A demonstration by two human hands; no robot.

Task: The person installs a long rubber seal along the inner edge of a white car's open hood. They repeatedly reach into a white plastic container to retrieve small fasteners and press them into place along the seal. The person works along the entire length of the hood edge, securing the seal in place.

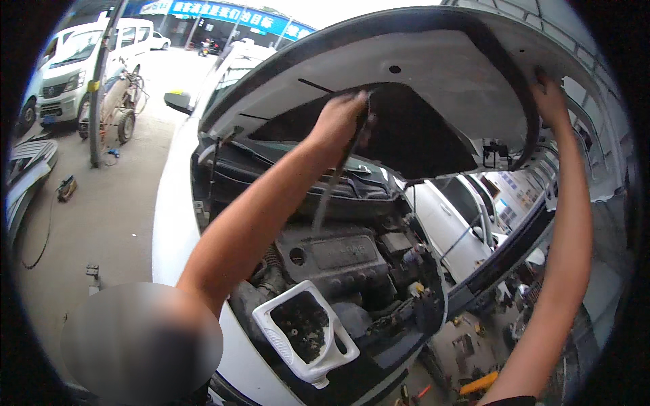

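Note:
The raised white car hood [447,74] spans the upper part of the head view, its underside toward me. My left hand [342,118] is up beneath it, fingers closed around a long thin bar [325,199], blurred by motion, that slants down toward the engine cover [332,257]. I cannot make out whether the bar's lower end touches anything. At the hood's edge on the right, my right hand [552,101] grips the rim with the arm stretched up. A cut-open white plastic jug [333,365] holding small dark parts rests at the front of the engine bay.
A white van [74,74] and a post [98,101] stand at the far left, with a wheeled cart [122,101] beside the post. Another white car [443,213] is beyond the engine bay. Tools and loose parts, including a yellow piece [479,383], lie at the lower right.

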